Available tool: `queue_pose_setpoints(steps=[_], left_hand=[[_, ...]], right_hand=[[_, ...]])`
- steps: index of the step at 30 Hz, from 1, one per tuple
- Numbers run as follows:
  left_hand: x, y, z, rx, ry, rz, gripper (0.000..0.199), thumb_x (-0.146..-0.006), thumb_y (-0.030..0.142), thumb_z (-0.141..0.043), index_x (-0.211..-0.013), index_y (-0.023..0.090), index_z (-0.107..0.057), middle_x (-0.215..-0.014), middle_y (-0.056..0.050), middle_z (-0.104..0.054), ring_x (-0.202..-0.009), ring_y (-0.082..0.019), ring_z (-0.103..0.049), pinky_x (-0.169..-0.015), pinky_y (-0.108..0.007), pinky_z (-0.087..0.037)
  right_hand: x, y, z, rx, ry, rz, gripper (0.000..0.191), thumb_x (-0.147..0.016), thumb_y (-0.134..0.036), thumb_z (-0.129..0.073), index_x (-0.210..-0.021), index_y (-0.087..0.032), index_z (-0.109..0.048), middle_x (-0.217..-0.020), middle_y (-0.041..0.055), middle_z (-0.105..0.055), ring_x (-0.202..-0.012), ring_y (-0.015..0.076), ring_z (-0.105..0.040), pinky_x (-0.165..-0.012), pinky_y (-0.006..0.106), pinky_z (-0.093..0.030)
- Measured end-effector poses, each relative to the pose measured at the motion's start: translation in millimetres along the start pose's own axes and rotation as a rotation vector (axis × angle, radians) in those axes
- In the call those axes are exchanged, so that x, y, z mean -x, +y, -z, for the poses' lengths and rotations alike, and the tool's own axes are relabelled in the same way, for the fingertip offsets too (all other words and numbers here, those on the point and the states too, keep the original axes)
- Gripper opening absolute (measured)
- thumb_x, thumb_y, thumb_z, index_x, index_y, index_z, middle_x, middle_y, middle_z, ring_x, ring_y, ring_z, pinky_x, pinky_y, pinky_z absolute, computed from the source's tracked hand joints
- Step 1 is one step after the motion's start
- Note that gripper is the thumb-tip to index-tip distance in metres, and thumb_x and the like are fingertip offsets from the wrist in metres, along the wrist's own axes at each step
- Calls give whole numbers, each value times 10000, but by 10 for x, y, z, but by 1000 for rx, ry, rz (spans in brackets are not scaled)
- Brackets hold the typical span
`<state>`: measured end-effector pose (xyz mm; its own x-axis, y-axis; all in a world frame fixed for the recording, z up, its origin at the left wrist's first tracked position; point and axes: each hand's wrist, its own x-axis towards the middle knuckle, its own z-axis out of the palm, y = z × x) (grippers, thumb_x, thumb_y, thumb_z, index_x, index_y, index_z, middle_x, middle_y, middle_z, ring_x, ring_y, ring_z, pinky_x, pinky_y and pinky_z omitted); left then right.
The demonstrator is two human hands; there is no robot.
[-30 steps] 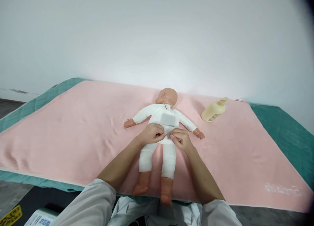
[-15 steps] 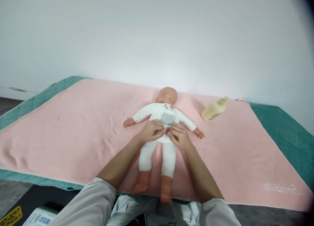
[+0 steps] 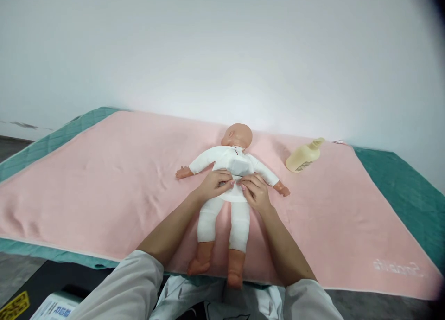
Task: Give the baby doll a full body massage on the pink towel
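A baby doll [image 3: 239, 220] with a white cloth body lies face down, its head away from me and its arms spread. On its upper back is a greyish-white rectangular panel [image 3: 238, 167]. My left hand [image 3: 216, 183] rests on the doll's lower back, thumb and fingertips pinched together at the cloth. Close beside it, my right hand [image 3: 254, 190] is bent the same way, its fingertips near the panel's lower edge. Whatever lies between the fingers is too small to make out.
A pale yellow pump bottle [image 3: 303, 157] lies tilted to the doll's right on a pink blanket [image 3: 104, 185]. Under the blanket, a green quilted cover [image 3: 399, 185] shows at the edges. A white wall [image 3: 222, 55] rises behind. A box with a label [image 3: 57, 307] sits at the lower left.
My right hand has shifted slightly to the right, so the gap between my fingertips is a little wider. My left hand, the doll and the bottle stay nearly in place.
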<state>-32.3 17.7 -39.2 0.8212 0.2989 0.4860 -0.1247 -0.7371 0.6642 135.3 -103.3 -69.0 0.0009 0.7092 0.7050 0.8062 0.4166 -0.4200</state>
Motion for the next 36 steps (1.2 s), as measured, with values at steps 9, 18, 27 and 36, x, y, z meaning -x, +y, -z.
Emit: queue_pose_setpoints(steps=[9,18,27,36], left_hand=[[2,-79,-1,-49,112,-18,341,-979,322,-466,-733,178,-654,-732,-38,-680,-751,-169,-598,-751,-315,-457],[-18,-88,-26,-153,25,37,344,-967,334,-485,-719,170,-658,-724,-38,-682,-741,-170,-622,-724,-302,-454],[10,-90,-32,-6,141,63,384,-975,384,-471,-733,175,-685,-713,-39,-693,-728,-168,-639,-723,-313,-488],[38,-127,-38,-44,357,99,319,-987,336,-459,-938,187,-736,-1008,-77,-760,-982,-214,-703,-947,-412,-511]], right_hand=[[-31,-4,26,19,-18,-2,228,-959,-218,-482,-1010,-221,-704,-949,69,-704,-882,213,-615,-820,398,-480],[-33,53,-6,-4,-122,-124,265,-981,-262,-460,-912,-209,-709,-891,66,-725,-852,212,-625,-821,406,-476],[-35,34,22,-13,-92,-97,261,-975,-260,-462,-961,-228,-720,-927,58,-729,-876,214,-625,-823,416,-498],[-27,48,17,-45,-49,-82,312,-975,-287,-465,-1229,-264,-645,-1303,60,-631,-1296,247,-500,-1080,500,-429]])
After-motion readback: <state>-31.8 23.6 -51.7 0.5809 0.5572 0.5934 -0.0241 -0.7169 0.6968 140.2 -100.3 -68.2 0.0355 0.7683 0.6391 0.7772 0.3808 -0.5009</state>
